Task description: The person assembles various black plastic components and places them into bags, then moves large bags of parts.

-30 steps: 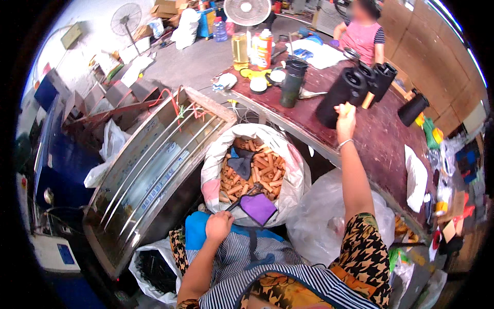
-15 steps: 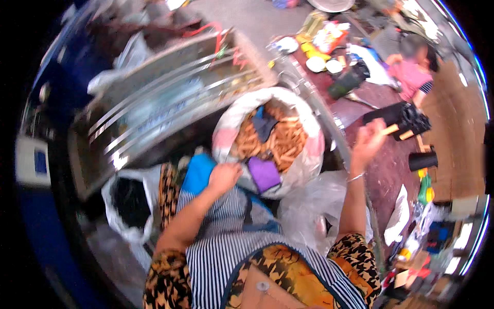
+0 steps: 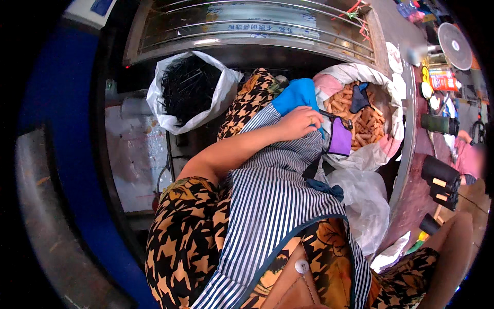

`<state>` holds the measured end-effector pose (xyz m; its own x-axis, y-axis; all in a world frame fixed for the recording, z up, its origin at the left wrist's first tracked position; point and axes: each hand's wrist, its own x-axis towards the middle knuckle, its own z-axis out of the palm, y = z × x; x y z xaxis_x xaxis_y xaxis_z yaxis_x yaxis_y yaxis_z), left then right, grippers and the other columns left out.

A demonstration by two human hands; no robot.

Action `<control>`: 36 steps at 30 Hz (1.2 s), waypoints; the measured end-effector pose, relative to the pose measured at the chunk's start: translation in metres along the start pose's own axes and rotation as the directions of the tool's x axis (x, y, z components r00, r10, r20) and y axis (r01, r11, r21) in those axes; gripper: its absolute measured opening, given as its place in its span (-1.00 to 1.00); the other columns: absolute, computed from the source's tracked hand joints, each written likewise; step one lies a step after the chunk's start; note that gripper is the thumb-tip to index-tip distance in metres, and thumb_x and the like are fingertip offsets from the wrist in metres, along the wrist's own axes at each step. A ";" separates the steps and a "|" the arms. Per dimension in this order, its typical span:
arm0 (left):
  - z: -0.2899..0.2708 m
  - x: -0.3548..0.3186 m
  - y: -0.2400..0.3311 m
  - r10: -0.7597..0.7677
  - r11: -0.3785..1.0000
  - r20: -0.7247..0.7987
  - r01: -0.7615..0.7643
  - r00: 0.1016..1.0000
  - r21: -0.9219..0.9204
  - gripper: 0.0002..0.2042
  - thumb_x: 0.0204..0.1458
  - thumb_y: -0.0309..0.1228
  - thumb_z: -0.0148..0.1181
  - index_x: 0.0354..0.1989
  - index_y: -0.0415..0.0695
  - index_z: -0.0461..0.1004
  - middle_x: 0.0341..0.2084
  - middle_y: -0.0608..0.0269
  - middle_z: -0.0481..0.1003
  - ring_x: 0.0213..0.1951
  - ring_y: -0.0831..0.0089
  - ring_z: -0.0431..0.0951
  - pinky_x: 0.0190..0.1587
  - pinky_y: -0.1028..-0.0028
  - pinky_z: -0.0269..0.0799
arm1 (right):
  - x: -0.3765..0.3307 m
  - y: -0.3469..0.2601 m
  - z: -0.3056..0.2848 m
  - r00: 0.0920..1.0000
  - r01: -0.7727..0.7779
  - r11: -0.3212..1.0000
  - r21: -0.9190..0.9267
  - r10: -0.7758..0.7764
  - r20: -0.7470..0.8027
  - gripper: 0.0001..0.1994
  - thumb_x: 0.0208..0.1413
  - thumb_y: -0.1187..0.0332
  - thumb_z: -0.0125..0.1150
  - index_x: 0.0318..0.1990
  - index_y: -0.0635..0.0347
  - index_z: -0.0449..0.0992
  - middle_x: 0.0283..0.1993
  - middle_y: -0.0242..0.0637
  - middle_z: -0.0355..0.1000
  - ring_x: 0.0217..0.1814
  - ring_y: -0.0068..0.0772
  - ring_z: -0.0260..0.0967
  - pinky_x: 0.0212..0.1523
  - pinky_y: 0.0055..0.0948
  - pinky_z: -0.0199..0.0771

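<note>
My left hand (image 3: 301,122) rests on my lap, over the striped apron (image 3: 272,170) and against a bright blue cloth (image 3: 298,97). Its fingers are curled, and whatever may be under them is hidden. Just right of it, a purple cloth piece with dark edging (image 3: 339,136) hangs over the rim of a white sack (image 3: 329,85). The sack holds many short tan-brown cylinders (image 3: 368,123) and a dark cloth piece (image 3: 359,98). At the lower right my bent right arm (image 3: 455,242) shows, but the hand is out of view.
A white bag (image 3: 226,95) of thin black strips stands left of my legs. Crumpled clear plastic (image 3: 363,201) lies below the sack. On the reddish table (image 3: 411,201) at right are black bundles with tan sticks (image 3: 437,180) and a dark green cylinder (image 3: 437,124). A person in pink (image 3: 467,154) is beyond.
The view has turned, swinging the scene round. My right hand, earlier over the table by the black bundles with a tan stick at its fingers, has left view. My left hand stays on my lap.
</note>
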<state>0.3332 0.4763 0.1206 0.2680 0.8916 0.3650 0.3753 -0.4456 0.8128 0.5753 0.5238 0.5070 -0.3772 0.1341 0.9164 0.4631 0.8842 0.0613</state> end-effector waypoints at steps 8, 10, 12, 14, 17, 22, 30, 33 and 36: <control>-0.012 -0.030 -0.012 -0.020 0.996 -0.029 0.017 0.999 -0.088 -0.88 -0.06 -0.46 0.14 -0.32 -0.08 0.45 0.03 0.37 0.35 0.03 0.31 0.35 0.11 0.26 0.14 | -0.010 -0.026 -0.001 0.971 -0.139 0.988 -0.061 0.148 0.189 -0.62 0.17 0.15 -0.07 -0.07 0.30 0.38 -0.14 -0.14 0.35 -0.19 -0.38 0.34 -0.21 -0.41 0.39; -0.009 -0.036 -0.019 0.011 0.999 -0.070 -0.014 0.997 -0.044 -0.90 -0.05 -0.44 0.14 -0.33 -0.07 0.46 0.03 0.38 0.36 0.02 0.28 0.36 0.11 0.25 0.15 | -0.012 -0.031 -0.003 0.960 -0.165 0.984 -0.069 0.177 0.218 -0.63 0.16 0.16 -0.07 -0.07 0.30 0.38 -0.14 -0.14 0.35 -0.19 -0.38 0.34 -0.21 -0.41 0.39; -0.007 -0.035 -0.021 -0.016 0.996 -0.083 0.008 0.996 -0.085 -0.90 -0.05 -0.43 0.14 -0.33 -0.06 0.47 0.03 0.38 0.36 0.03 0.29 0.36 0.12 0.25 0.14 | -0.012 -0.035 -0.006 0.953 -0.184 0.979 -0.091 0.200 0.228 -0.63 0.16 0.17 -0.07 -0.07 0.30 0.38 -0.14 -0.15 0.35 -0.19 -0.39 0.34 -0.21 -0.41 0.39; -0.006 -0.037 -0.018 -0.013 0.994 -0.098 0.002 0.995 -0.111 -0.89 -0.05 -0.40 0.15 -0.33 -0.06 0.47 0.03 0.36 0.37 0.04 0.31 0.35 0.12 0.24 0.13 | -0.011 -0.038 -0.009 0.945 -0.197 0.975 -0.106 0.217 0.243 -0.64 0.16 0.18 -0.07 -0.06 0.30 0.38 -0.13 -0.15 0.35 -0.19 -0.39 0.34 -0.21 -0.42 0.38; -0.010 -0.037 -0.015 -0.059 0.992 -0.050 0.053 0.997 -0.118 -0.90 -0.06 -0.42 0.15 -0.34 -0.07 0.47 0.03 0.34 0.37 0.06 0.31 0.35 0.13 0.26 0.14 | -0.006 -0.041 -0.006 0.941 -0.183 0.975 -0.125 0.211 0.266 -0.65 0.16 0.19 -0.07 -0.06 0.30 0.38 -0.13 -0.15 0.35 -0.19 -0.39 0.34 -0.21 -0.42 0.38; -0.010 -0.035 -0.021 0.010 0.994 -0.097 -0.021 0.995 -0.110 -0.87 -0.06 -0.46 0.14 -0.30 -0.10 0.45 0.03 0.31 0.37 0.05 0.27 0.36 0.08 0.27 0.22 | -0.007 -0.036 0.002 0.935 -0.190 0.973 -0.130 0.219 0.278 -0.66 0.16 0.22 -0.07 -0.05 0.29 0.38 -0.12 -0.16 0.35 -0.18 -0.40 0.33 -0.20 -0.43 0.38; -0.066 -0.071 0.007 -0.196 0.965 -0.450 0.089 0.871 -0.247 -0.75 -0.02 -0.50 0.12 -0.13 -0.14 0.38 -0.07 0.16 0.39 -0.02 0.23 0.40 0.00 0.35 0.34 | -0.075 -0.018 0.043 0.753 -0.467 0.871 -0.151 0.482 0.447 -0.69 0.16 0.26 -0.06 -0.04 0.29 0.38 -0.11 -0.18 0.35 -0.18 -0.41 0.33 -0.20 -0.44 0.37; -0.119 -0.122 0.034 -0.207 0.961 -0.600 0.274 0.773 0.022 -0.79 -0.02 -0.52 0.11 -0.17 -0.15 0.39 -0.11 0.16 0.41 -0.06 0.22 0.43 -0.06 0.33 0.37 | -0.165 -0.013 0.052 0.382 -0.653 0.722 -0.231 0.576 0.723 -0.69 0.16 0.28 -0.06 -0.04 0.29 0.38 -0.10 -0.19 0.35 -0.18 -0.41 0.33 -0.20 -0.45 0.37; -0.142 -0.203 0.009 -0.463 0.806 -0.793 0.561 0.396 -0.190 -0.82 0.03 -0.53 0.03 -0.17 -0.15 0.41 -0.19 0.14 0.43 -0.15 0.29 0.46 -0.11 0.41 0.36 | -0.241 -0.049 0.055 0.073 -0.733 0.609 -0.302 0.513 0.855 -0.70 0.16 0.30 -0.06 -0.04 0.28 0.38 -0.10 -0.19 0.35 -0.18 -0.41 0.33 -0.19 -0.45 0.37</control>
<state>0.1559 0.3024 0.1187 -0.7711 0.6236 0.1284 0.2838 0.1561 0.9461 0.5991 0.4726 0.2613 -0.4758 0.8463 -0.2395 0.8011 0.3046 -0.5152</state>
